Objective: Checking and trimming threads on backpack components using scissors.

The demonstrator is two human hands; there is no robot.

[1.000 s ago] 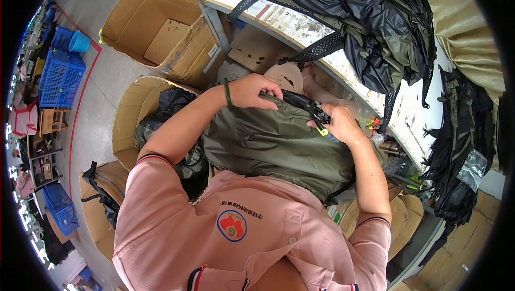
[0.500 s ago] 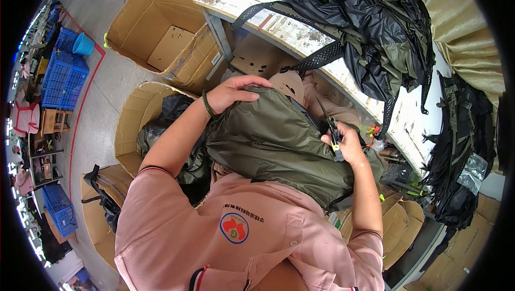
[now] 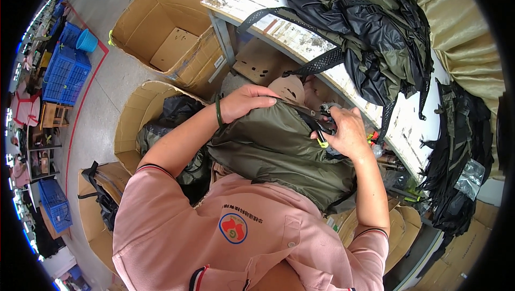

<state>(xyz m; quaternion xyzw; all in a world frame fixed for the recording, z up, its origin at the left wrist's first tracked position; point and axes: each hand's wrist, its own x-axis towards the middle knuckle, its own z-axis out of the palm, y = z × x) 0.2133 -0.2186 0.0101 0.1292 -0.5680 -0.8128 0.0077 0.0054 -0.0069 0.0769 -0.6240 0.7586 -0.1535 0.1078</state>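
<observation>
Across my lap lies a shiny olive-green fabric piece [image 3: 268, 140], bag-like, with creases and a dark edge along its upper right. At its upper left corner my left hand [image 3: 248, 103] is closed, thumb and fingers pinching the fabric's edge. My right hand [image 3: 346, 130] grips a pair of scissors [image 3: 321, 122] with dark handles and a yellow part. Their blades point up and left along the fabric's edge, toward my left fingertips. Whether the blades touch the cloth I cannot tell.
A worn white table [image 3: 300, 36] at the upper right bears a heap of olive and black bags [image 3: 370, 38] with hanging straps. Black straps [image 3: 456, 146] hang at its right end. Cardboard boxes [image 3: 161, 33] stand on my left, one holding dark fabric [image 3: 171, 116]. Blue crates [image 3: 67, 73] are farther left.
My right hand has moved up and left, and the scissors have swung from pointing steeply up to lying along the fabric's edge. My left hand has shifted slightly right and down, still on the fabric.
</observation>
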